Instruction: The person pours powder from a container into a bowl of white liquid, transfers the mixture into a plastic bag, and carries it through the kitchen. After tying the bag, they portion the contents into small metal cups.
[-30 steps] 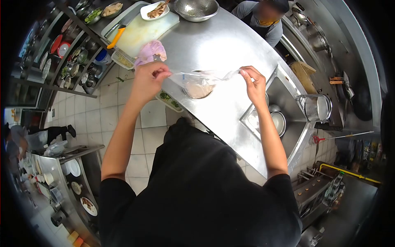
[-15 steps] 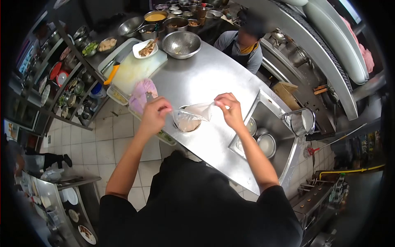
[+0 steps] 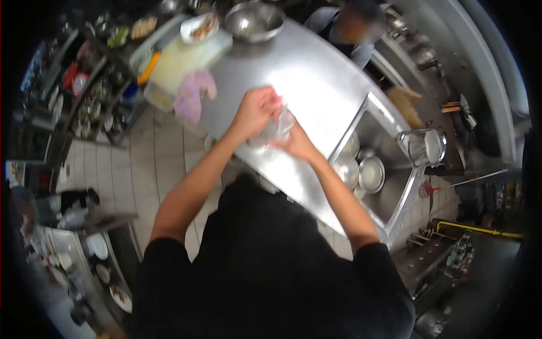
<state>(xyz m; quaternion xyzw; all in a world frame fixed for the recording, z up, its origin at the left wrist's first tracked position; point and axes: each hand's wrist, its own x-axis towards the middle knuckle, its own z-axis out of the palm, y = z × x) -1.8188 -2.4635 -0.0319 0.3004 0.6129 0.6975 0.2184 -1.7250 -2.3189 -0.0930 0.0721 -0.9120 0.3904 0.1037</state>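
Note:
A clear plastic bag (image 3: 284, 121) is gathered between my two hands over the front edge of the steel table (image 3: 271, 62). My left hand (image 3: 256, 112) is closed, pinching the upper part of the bag. Lower down, my right hand (image 3: 297, 143) curls round the bag from the right side. The bag looks blurred, and I cannot make out what is in it. The small round bowl under the bag is mostly hidden by my hands. A lilac cloth (image 3: 195, 93) lies on the table to the left of my left hand.
A cutting board (image 3: 189, 59), an orange-handled knife (image 3: 149, 69), a white dish (image 3: 199, 29) of food and a large metal bowl (image 3: 255, 22) stand at the far left. The sink (image 3: 389, 186) on the right holds several bowls. A person (image 3: 344, 34) is beyond the table.
My hands have come together from either side of the bag, which was stretched between them over the bowl. The bag is now bunched up. The view has shifted, with the table higher in it.

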